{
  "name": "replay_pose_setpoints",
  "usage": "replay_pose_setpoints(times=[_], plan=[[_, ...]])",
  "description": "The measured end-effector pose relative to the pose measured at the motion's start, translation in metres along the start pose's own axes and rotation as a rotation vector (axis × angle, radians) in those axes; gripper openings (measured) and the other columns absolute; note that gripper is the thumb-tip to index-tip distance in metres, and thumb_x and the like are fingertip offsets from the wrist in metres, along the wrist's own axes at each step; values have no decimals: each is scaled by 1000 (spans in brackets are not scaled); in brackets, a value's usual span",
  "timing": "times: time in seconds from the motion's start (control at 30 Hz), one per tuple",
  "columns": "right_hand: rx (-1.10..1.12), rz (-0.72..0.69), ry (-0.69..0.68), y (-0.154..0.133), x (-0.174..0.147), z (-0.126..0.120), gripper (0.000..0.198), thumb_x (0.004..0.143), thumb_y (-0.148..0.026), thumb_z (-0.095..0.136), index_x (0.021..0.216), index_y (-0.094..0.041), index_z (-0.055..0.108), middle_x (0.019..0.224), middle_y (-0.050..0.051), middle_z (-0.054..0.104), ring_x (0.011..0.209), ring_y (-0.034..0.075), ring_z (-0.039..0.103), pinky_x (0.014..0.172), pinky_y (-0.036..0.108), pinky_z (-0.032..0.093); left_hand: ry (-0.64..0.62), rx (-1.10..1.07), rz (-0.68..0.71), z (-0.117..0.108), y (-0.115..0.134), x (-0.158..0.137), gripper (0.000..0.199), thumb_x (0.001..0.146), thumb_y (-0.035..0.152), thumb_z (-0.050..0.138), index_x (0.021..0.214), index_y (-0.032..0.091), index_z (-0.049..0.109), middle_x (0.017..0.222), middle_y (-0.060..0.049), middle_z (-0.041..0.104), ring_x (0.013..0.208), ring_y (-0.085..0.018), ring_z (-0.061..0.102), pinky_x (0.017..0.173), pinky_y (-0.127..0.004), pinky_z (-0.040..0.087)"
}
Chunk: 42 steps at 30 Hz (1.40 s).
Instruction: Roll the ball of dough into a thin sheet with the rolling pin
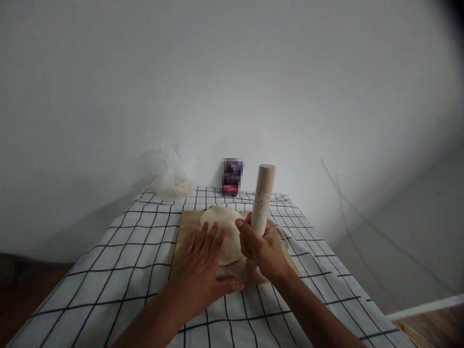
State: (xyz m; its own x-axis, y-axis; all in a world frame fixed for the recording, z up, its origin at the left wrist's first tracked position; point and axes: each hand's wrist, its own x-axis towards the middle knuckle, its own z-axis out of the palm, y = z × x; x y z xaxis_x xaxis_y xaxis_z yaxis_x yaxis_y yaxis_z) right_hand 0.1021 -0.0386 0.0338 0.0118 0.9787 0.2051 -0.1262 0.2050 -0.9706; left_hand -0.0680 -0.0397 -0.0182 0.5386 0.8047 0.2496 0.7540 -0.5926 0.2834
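Observation:
A flat, pale round of dough (pixel 226 241) lies on a brown wooden board (pixel 186 223). My left hand (pixel 205 258) is open, its fingers spread over the near left part of the dough and its thumb stretched out towards the board's near edge. A wooden rolling pin (pixel 264 198), dusted with flour, is held nearly upright at the dough's right side. My right hand (pixel 263 246) is wrapped round the pin's lower part. The pin's lower end shows faintly below the fist, near the board.
A white cloth with black grid lines (pixel 137 261) covers the table. At the back left sits a clear plastic bag (pixel 170 176) with something pale in it. A blurred dark and red object (pixel 231 178) stands against the white wall (pixel 232 82). Something rounded (pixel 282 237) shows partly behind my right hand.

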Motion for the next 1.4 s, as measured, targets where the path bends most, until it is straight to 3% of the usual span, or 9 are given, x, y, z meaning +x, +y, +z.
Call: replay_pose_setpoints(times=[0.17,0.43,0.57,0.7,0.97,1.4], plan=[[13,-53,134,-1,2,6,51,78,-56,81,68,-24,43,45,-11,38,37,5,29,34,18,24,-18,-17,-37,-1,3,2,121,76,76,71,163,14,14,170,-23,16,157,-41,6,124,-67,20],[15,-24,164,2,0,10,53,77,-55,83,68,-25,41,45,-13,37,35,5,29,32,19,25,-4,-61,-39,0,3,1,125,72,77,75,162,15,15,170,-24,13,157,-40,4,125,-65,19],[10,-31,114,-19,7,6,49,78,-51,83,67,-25,44,45,-12,38,34,5,29,31,19,24,-30,-72,-67,-3,5,1,124,72,73,77,162,14,15,170,-24,10,157,-40,2,124,-65,21],[79,-154,170,-41,25,-3,46,79,-42,82,63,-25,43,46,-12,37,34,4,28,30,19,22,-2,-78,-53,-4,5,2,122,72,78,73,161,15,18,170,-24,11,157,-41,6,124,-66,18],[81,179,161,-2,56,-3,56,68,-51,87,55,-24,41,44,-12,32,35,3,27,31,19,24,101,-62,-17,2,4,0,121,69,78,76,159,17,22,168,-26,21,156,-43,15,124,-67,20],[62,108,172,-6,40,4,51,72,-52,85,62,-24,43,45,-12,37,35,4,30,31,19,25,148,-32,-17,5,2,0,126,66,82,74,160,19,20,169,-24,21,156,-42,14,124,-66,23]])
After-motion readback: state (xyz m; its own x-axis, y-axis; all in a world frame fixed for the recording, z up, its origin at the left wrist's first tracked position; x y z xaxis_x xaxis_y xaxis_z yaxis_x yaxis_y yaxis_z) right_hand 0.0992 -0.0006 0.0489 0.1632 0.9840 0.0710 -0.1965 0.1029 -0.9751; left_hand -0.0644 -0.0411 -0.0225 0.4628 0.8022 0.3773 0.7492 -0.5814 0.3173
